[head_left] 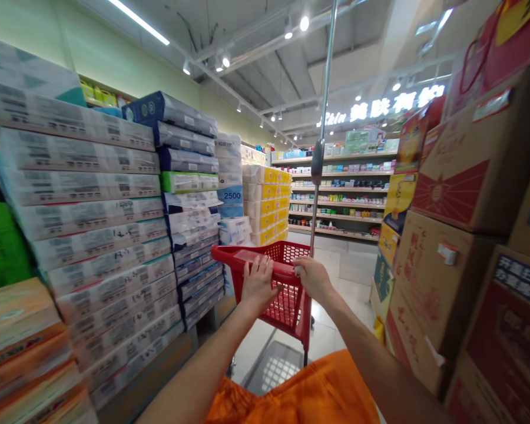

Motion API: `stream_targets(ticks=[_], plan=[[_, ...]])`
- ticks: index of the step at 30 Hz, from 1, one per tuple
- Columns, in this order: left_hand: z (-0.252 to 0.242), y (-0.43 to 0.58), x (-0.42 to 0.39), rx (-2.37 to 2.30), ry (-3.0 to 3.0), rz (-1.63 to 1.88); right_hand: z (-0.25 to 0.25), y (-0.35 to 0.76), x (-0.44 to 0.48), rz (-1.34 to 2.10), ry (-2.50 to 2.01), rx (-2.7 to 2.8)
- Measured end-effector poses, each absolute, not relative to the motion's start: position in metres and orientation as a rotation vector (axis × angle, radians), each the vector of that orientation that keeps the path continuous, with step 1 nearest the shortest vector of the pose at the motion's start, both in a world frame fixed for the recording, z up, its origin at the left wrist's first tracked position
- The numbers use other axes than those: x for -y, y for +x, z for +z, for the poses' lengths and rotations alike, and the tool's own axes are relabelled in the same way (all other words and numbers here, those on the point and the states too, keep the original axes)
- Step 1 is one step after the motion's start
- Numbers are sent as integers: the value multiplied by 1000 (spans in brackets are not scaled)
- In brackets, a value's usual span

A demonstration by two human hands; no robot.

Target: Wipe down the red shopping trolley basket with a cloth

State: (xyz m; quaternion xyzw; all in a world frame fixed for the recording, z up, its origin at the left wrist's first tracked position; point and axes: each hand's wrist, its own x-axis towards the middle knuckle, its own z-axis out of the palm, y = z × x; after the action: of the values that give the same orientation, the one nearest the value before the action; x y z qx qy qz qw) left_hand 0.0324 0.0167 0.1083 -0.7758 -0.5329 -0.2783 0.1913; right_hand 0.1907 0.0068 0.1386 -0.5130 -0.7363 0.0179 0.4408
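Observation:
A red plastic shopping cart basket [265, 254] stands in front of me in a shop aisle, and it looks empty. My left hand [257, 285] is wrapped over its near rim, which serves as the push handle. My right hand [311, 277] grips the same rim a little to the right. A thin metal pole [323, 126] rises from the cart's right side toward the ceiling. My orange clothing [300, 391] shows at the bottom.
Tall stacks of wrapped tissue packs [101, 235] line the left side. Brown and red cardboard boxes [463, 235] are piled on the right. Yellow packs [267, 206] and shelves of goods [348, 194] stand ahead. A tiled floor [348, 282] runs between them.

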Motion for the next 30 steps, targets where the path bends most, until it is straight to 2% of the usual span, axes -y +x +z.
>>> stream_targets(ticks=[4,11,18,24,30], plan=[[112,23,-15,1386,-2244,-729,140,181,14,-94,-1162,1981],[115,6,-16,1527,-2152,-710,139,202,-2,-217,-1466,1781],[112,8,-15,1461,-2226,-762,128,155,-14,-282,-1189,1914],[111,2,-16,1521,-2212,-796,124,204,-28,-294,-1346,1687],[111,10,-17,1536,-2318,-987,125,138,-23,-223,-1168,1881]])
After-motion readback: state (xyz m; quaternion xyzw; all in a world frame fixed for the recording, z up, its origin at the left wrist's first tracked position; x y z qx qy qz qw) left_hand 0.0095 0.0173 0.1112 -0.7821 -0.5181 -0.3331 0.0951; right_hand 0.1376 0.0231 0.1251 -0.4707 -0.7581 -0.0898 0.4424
